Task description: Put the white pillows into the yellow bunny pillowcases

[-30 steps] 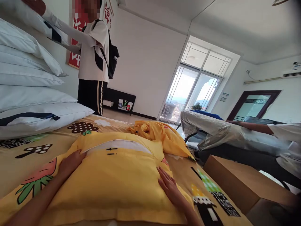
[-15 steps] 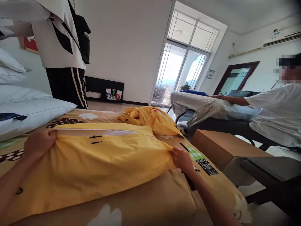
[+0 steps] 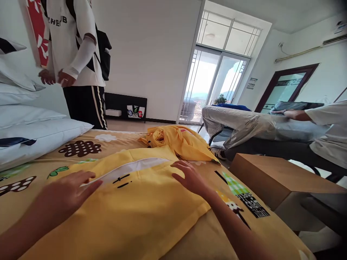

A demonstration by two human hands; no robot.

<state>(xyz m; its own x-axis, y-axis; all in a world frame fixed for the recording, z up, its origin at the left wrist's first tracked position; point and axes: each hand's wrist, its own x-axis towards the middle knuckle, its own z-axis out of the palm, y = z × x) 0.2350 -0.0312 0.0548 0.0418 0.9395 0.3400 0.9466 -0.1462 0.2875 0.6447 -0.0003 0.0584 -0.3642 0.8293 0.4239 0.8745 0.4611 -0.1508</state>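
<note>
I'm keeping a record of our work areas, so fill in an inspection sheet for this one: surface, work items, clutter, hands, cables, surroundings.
Surface: printed sheet, under the pillowcase.
Work items: yellow pillowcase, spread out, white showing along its opening.
Clutter: crumpled yellow cloth beyond it; stacked white pillows, left; cardboard box, right.
Hands: left hand by the opening's left end, right hand by its right end; both unclenched.
Cables: thin cable high up at right.
Surroundings: person in white standing near the pillows; another person at right; glass doors in the background.
</note>
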